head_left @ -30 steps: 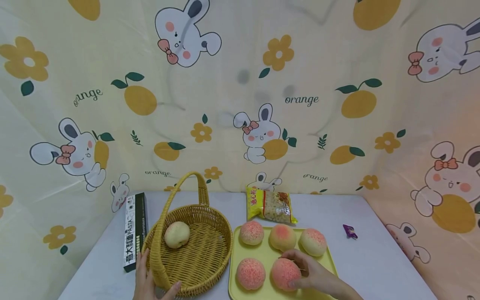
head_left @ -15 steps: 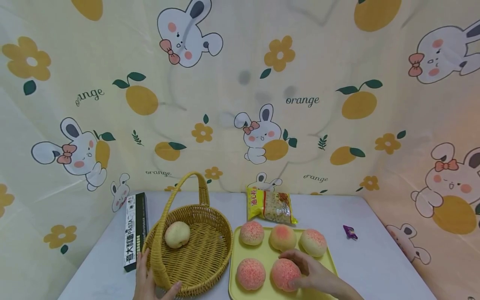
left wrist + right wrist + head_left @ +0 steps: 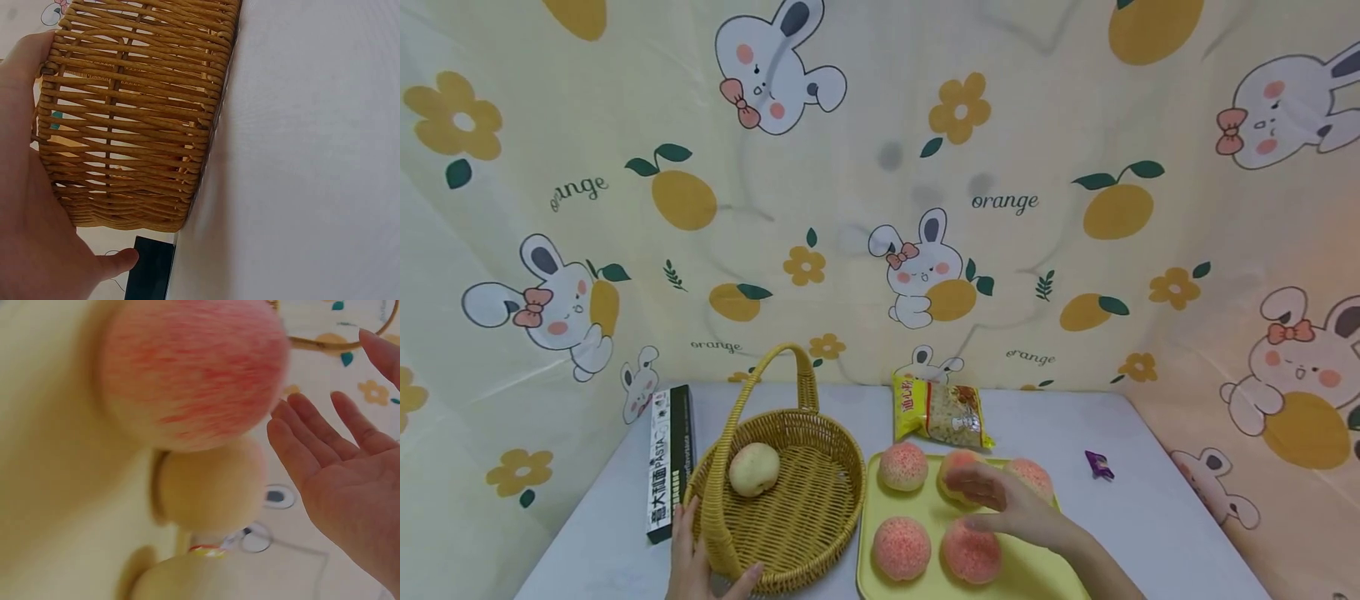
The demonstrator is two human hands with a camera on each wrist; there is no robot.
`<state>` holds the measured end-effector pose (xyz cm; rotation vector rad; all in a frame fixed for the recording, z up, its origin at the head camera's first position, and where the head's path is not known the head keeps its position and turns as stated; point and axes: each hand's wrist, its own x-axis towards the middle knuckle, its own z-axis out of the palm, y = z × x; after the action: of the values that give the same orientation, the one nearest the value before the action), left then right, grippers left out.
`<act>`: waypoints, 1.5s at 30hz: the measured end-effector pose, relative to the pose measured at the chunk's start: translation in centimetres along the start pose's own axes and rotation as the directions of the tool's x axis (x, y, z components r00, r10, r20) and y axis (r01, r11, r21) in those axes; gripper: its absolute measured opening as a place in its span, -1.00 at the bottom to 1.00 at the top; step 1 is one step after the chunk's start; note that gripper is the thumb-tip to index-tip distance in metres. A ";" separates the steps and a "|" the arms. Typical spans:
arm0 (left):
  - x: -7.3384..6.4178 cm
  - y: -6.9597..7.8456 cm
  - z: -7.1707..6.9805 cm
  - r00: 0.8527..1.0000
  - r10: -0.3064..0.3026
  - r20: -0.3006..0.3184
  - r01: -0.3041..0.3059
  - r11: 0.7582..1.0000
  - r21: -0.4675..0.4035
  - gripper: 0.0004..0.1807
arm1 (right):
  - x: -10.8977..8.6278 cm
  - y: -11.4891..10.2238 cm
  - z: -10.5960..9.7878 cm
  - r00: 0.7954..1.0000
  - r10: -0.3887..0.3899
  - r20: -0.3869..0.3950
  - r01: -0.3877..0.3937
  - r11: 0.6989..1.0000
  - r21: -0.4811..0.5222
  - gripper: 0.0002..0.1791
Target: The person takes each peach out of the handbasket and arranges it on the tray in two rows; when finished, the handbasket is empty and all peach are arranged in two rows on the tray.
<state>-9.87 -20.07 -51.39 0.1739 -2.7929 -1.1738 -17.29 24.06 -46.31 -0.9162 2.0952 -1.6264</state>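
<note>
My left hand [image 3: 694,562] rests against the near left side of a yellow-brown wicker basket [image 3: 805,508] with an arched handle. Its fingers are spread, the thumb by the near rim. One whitish peach [image 3: 755,469] lies inside the basket. To the right, a yellow tray [image 3: 1037,575] bears several pinkish peaches in two rows. Over the tray hovers my right hand [image 3: 1026,508], fingers extended and holding nothing. It partly covers the far middle peach [image 3: 955,462] and lies above the near right peach [image 3: 972,557]. In the right wrist view a red-flecked peach [image 3: 194,369] is beside the fingertips, apart from the palm.
A black-and-white pasta box [image 3: 662,467] lies left of the basket. Behind the tray stands a yellow pasta bag [image 3: 943,410]. A small purple wrapped sweet [image 3: 1099,464] lies on the table at right. A patterned cloth [image 3: 850,167] encloses the back and sides.
My right hand has let go of the near right peach and risen away from it, toward the back of the tray. That peach stays on the tray. The left hand has not moved.
</note>
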 end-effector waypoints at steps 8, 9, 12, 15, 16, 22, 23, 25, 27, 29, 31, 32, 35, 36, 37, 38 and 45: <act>0.1 0.1 0.0 1.000 -0.011 0.009 0.011 1.000 0.003 0.19 | 2.7 -1.7 0.2 0.999 -0.042 0.022 0.042 0.999 -0.020 -0.41; 0.0 0.1 0.0 1.000 -0.009 0.007 0.009 1.000 0.001 0.18 | 3.1 -1.9 0.3 0.999 -0.046 0.027 0.046 0.999 -0.018 -0.40; 0.1 0.1 0.0 1.000 -0.006 0.008 0.006 1.000 0.001 0.18 | 4.1 -2.6 0.5 0.998 -0.042 0.036 0.043 0.999 -0.023 -0.38; 0.1 0.2 -0.1 1.000 -0.009 0.016 0.009 1.000 0.011 0.19 | 5.2 -3.2 0.7 0.999 -0.031 0.037 0.033 0.998 -0.044 -0.37; 0.1 0.2 -0.1 1.000 -0.011 0.018 0.011 1.000 0.012 0.19 | 5.5 -3.4 0.7 0.999 -0.031 0.038 0.033 0.998 -0.049 -0.38; 0.2 0.2 -0.1 1.000 -0.013 0.014 0.013 1.000 0.019 0.20 | 7.6 -4.0 1.4 0.995 -0.067 0.069 0.071 0.995 -0.068 -0.40; 0.2 0.2 -0.1 1.000 -0.010 0.008 0.010 1.000 0.021 0.20 | 8.0 -4.1 1.5 0.995 -0.069 0.075 0.074 0.995 -0.068 -0.41; 0.2 0.2 0.0 1.000 -0.002 -0.003 0.002 1.000 0.021 0.19 | 8.6 -4.3 1.7 0.994 -0.068 0.086 0.073 0.996 -0.057 -0.41; 0.2 0.1 0.1 1.000 0.001 -0.009 -0.001 1.000 0.019 0.18 | 9.1 -4.5 1.8 0.993 -0.066 0.097 0.070 0.997 -0.042 -0.41; 0.2 0.0 0.1 1.000 0.004 -0.014 -0.004 1.000 0.013 0.18 | 9.8 -4.6 1.8 0.991 -0.069 0.110 0.073 0.997 -0.030 -0.41; 0.3 0.0 0.1 1.000 -0.006 -0.002 0.006 1.000 0.008 0.18 | 10.4 -4.8 1.8 0.990 -0.072 0.123 0.076 0.997 -0.027 -0.39; 0.3 0.0 0.1 1.000 -0.014 0.006 0.014 1.000 0.006 0.19 | 10.8 -4.9 1.8 0.989 -0.071 0.128 0.076 0.997 -0.033 -0.39; 0.3 -0.1 0.0 0.999 -0.032 0.026 0.031 0.999 0.010 0.21 | 12.0 -5.3 1.9 0.988 -0.063 0.143 0.070 0.997 -0.043 -0.37; 0.3 -0.1 0.0 0.999 -0.033 0.028 0.033 0.999 0.009 0.21 | 12.4 -5.5 1.9 0.987 -0.060 0.148 0.067 0.997 -0.044 -0.37; 0.3 -0.1 0.0 0.999 -0.032 0.025 0.032 0.999 0.007 0.21 | 12.9 -5.7 2.0 0.987 -0.056 0.154 0.064 0.997 -0.046 -0.37; 0.3 -0.1 0.0 1.000 -0.026 0.015 0.026 1.000 0.003 0.20 | 13.3 -5.9 2.1 0.986 -0.054 0.158 0.062 0.997 -0.048 -0.37; -0.2 -0.5 0.8 0.993 0.056 -0.106 -0.061 0.997 -0.041 0.12 | 16.0 -6.8 3.2 0.980 -0.030 0.199 0.045 0.997 -0.071 -0.38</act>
<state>-9.76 -19.79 -52.30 0.1446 -2.6608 -1.1762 -25.18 10.15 -38.85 -1.0996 2.0245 -1.4179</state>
